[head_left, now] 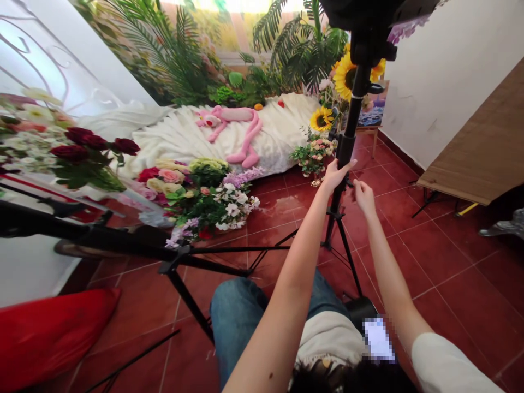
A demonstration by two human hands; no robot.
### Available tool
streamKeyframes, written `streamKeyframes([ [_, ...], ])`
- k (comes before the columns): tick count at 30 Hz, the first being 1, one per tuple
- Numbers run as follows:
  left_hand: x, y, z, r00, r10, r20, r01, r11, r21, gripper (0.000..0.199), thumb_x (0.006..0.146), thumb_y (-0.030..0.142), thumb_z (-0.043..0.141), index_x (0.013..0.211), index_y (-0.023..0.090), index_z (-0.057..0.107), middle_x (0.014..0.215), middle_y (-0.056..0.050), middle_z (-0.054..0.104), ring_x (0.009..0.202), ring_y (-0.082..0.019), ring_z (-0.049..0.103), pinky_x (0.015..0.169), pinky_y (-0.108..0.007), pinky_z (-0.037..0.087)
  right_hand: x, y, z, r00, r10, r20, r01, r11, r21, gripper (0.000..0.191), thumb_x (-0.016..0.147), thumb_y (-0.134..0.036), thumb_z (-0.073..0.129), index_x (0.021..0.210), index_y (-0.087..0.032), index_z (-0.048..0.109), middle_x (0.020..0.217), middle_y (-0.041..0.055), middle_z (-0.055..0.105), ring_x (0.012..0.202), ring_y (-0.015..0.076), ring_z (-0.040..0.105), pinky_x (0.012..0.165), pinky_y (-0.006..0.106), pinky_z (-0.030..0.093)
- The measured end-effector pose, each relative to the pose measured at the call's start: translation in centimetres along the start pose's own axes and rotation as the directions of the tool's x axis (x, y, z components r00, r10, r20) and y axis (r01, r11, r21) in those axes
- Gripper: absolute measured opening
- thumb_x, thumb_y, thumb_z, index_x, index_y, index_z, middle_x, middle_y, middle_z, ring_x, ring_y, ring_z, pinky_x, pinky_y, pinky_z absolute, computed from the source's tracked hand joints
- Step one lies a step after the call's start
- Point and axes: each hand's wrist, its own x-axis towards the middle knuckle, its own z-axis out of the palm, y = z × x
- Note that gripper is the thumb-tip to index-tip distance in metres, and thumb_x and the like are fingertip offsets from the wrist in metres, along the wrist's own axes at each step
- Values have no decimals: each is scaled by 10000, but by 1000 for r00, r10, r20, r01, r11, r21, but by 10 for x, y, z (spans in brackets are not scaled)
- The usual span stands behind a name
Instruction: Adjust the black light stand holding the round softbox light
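A black tripod stand (347,143) rises in front of me, with a dark device (376,12) on top, cut off by the upper frame edge. My left hand (336,174) is closed around its pole, thumb lying across the front. Just below and to the right, my right hand (364,196) has its fingers curled at a small black knob (349,183) on the pole; the fingertips are partly blurred. The stand's legs spread on the red tiled floor (385,240).
Another black stand (135,243) crosses at left. Artificial flowers (200,196) stand beside white cloth (172,136) bearing a pink plush toy (235,115). Sunflowers (321,118) are behind the pole. At right are a brown board (475,142) and, near my lap, a lit phone (379,338).
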Motion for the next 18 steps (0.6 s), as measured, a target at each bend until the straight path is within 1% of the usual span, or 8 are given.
streamKeyframes([
  [1, 0, 0, 0, 1000, 1, 1, -1, 1000, -3, 371, 705, 472, 778, 783, 159, 595, 626, 47, 483, 578, -62, 434, 575, -219, 361, -3, -5, -9, 997, -73, -33, 67, 986, -155, 467, 876, -649, 480, 715, -214, 536, 615, 11, 639, 567, 141, 596, 591, 250, 468],
  [3, 0, -1, -1, 1000, -4, 6, 4, 1000, -15, 371, 701, 476, 777, 792, 165, 598, 621, 49, 489, 575, -65, 451, 579, -219, 375, -10, -19, -24, 989, -150, -17, 130, 904, -407, 445, 903, -619, 465, 799, -207, 598, 741, 40, 702, 712, 174, 657, 711, 283, 488],
  [7, 1, -2, -1, 1000, -16, 16, 17, 999, -48, 388, 668, 479, 796, 818, 170, 616, 629, 49, 514, 607, -72, 494, 616, -220, 406, -20, -55, -29, 987, -60, 151, 149, 705, -693, 293, 922, -452, 514, 943, -192, 647, 924, 96, 733, 900, 230, 683, 799, 327, 488],
  [9, 2, -1, -1, 1000, -4, 6, 5, 999, -50, 388, 656, 469, 805, 817, 166, 624, 660, 44, 541, 635, -72, 505, 641, -219, 412, -16, -66, -20, 985, -27, 168, 148, 621, -770, 207, 874, -370, 602, 869, -168, 648, 899, 127, 717, 938, 264, 680, 817, 346, 489],
  [10, 3, -1, -1, 1000, 2, 0, -2, 999, -47, 387, 652, 464, 808, 812, 163, 626, 678, 39, 556, 649, -73, 509, 653, -219, 414, -12, -69, -14, 985, -25, 169, 149, 608, -780, 178, 844, -332, 645, 792, -162, 635, 846, 134, 702, 945, 280, 679, 823, 354, 489],
  [12, 3, -1, -1, 1000, 5, -1, -5, 999, -47, 387, 644, 456, 812, 803, 154, 629, 712, 27, 587, 674, -79, 523, 674, -223, 419, 1, -70, -3, 983, -51, 177, 167, 656, -736, 227, 767, -235, 726, 630, -172, 555, 713, 117, 644, 964, 305, 670, 836, 360, 484],
  [14, 4, -1, 0, 1000, -2, 16, 3, 998, -65, 399, 634, 458, 815, 802, 145, 633, 741, 11, 618, 701, -92, 545, 694, -231, 429, 17, -68, 6, 979, -96, 180, 190, 751, -633, 377, 666, -105, 776, 533, -202, 437, 601, 76, 554, 993, 318, 653, 855, 358, 474],
  [18, 7, -5, 0, 999, -2, 49, 7, 993, -116, 438, 618, 483, 816, 820, 135, 642, 786, -15, 666, 749, -119, 591, 726, -248, 457, 39, -62, 12, 978, -142, 151, 199, 848, -491, 529, 544, 91, 728, 501, -241, 318, 524, 22, 443, 1043, 330, 621, 912, 370, 459],
])
